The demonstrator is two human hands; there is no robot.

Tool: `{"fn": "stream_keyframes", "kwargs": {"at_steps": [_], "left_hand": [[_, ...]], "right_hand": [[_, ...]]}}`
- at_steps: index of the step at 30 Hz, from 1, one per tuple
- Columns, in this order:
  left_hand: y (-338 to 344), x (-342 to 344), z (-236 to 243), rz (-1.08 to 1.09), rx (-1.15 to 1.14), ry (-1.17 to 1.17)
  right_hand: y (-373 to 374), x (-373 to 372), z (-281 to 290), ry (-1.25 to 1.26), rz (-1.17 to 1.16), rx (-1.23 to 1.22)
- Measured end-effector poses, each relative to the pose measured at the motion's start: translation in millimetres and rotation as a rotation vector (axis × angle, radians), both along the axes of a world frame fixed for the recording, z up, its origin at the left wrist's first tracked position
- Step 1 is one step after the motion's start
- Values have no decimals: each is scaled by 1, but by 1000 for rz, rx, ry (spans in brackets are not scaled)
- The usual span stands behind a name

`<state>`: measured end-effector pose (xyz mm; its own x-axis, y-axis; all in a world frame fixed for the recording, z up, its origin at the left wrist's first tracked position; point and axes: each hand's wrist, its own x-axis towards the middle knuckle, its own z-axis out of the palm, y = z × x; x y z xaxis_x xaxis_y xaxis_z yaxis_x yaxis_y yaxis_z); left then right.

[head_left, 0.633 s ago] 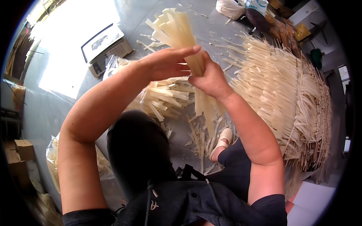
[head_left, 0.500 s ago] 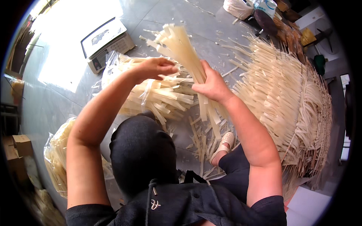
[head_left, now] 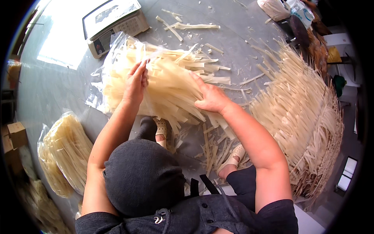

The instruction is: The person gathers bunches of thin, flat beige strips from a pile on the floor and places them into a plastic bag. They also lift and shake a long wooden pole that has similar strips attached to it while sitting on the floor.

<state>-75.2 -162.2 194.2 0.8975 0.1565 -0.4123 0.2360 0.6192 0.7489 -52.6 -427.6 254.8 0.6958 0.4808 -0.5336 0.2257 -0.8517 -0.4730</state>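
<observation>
My right hand point(head_left: 213, 96) is closed round a bundle of flat, pale-yellow dried strips point(head_left: 183, 84), which look like wide dried noodles. The bundle rests over a larger pile of the same strips, inside and spilling from a clear plastic bag point(head_left: 122, 45). At the bag's opening my left hand point(head_left: 136, 84) pinches the thin plastic between thumb and fingers, beside the bundle. The strips' loose ends fan out to the right, past my right hand. Part of the pile lies hidden under the held bundle.
A large mound of similar strips point(head_left: 296, 113) stands at the right. A scale point(head_left: 117, 29) sits at the far left. Two filled clear bags point(head_left: 68, 148) lie at the near left. Broken strips point(head_left: 208, 150) litter the grey floor point(head_left: 58, 93) near my cream clog point(head_left: 232, 158).
My right hand has brought the raised bundle down and left onto the bagged pile. My left hand has moved left and down, and now pinches the bag. The view has shifted.
</observation>
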Motion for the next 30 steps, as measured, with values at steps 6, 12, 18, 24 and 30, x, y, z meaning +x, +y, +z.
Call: {"fn": "stream_keyframes", "kwargs": {"at_steps": [6, 12, 18, 24, 30], "left_hand": [[-14, -16, 32, -266, 742, -244], [-24, -14, 36, -251, 989, -300], [-8, -2, 22, -127, 438, 175], [-24, -9, 2, -263, 1150, -432], [-18, 5, 22, -395, 1166, -309]], "right_hand": [[32, 15, 23, -48, 248, -100], [80, 57, -27, -316, 268, 52], [80, 42, -51, -619, 90, 63], [67, 28, -76, -688, 257, 262], [93, 56, -97, -659, 19, 254]]}}
